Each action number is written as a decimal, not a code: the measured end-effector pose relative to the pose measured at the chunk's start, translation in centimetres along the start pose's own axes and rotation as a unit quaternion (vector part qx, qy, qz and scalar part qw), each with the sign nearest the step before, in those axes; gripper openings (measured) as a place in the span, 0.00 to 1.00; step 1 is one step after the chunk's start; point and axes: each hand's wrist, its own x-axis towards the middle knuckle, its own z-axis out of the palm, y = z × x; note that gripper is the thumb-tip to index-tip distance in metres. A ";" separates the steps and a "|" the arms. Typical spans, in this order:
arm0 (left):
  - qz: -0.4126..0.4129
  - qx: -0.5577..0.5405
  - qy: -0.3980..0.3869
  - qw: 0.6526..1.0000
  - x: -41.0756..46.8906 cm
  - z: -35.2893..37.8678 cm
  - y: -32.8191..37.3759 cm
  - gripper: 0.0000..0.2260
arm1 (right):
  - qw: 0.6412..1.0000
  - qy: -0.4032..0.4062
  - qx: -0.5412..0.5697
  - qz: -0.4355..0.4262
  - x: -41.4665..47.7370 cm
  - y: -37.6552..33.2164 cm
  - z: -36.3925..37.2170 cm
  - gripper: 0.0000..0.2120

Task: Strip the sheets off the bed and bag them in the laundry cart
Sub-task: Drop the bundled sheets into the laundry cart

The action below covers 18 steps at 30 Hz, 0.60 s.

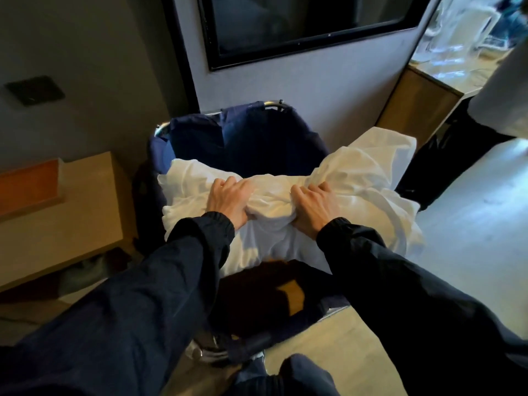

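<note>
From the head camera, the person is looking down over both arms, which are reaching forward in dark sleeves (143, 295). The left hand (228, 200) is grasping a bunch of the white sheets (274, 241), its fingers curled down into the cloth. The right hand (313, 208) is gripping the same bundle just beside it, knuckles up and fingers digging into the folds, so the fabric is gathering into a tight twist between the two hands.

The sheets are lying across the open top of the laundry cart (274, 103), covering the near half of its mouth. On the right they are spilling over the cart's edge and trailing toward a pale flat surface (471, 212); whether that is the mattress cannot be told. The cart's navy bag (251, 144) is hanging from a chrome frame, and its far half is showing dark and hollow behind the bundle.

The cart is standing against a grey wall where a black-framed screen (308, 21) is hanging. A wooden shelf (57, 218) is sitting to the left of the cart, with a dark wall plate (34, 91) above it. A wooden desk (420, 107) is standing to the right, beyond the trailing cloth. Pale floor (328, 352) is showing under the right arm.
</note>
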 end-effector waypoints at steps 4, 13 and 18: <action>-0.009 -0.002 -0.051 0.999 1.5 4.0 -0.9 0.18 | 0.999 -0.041 0.003 -0.003 1.5 -0.1 3.9 0.16; -0.043 0.006 -0.142 0.989 2.2 12.4 -2.4 0.12 | 0.991 -0.110 0.055 -0.045 2.6 -1.6 13.6 0.17; -0.051 0.009 -0.190 0.980 2.2 18.4 -2.7 0.13 | 0.987 -0.137 0.067 -0.057 2.7 -2.3 20.4 0.20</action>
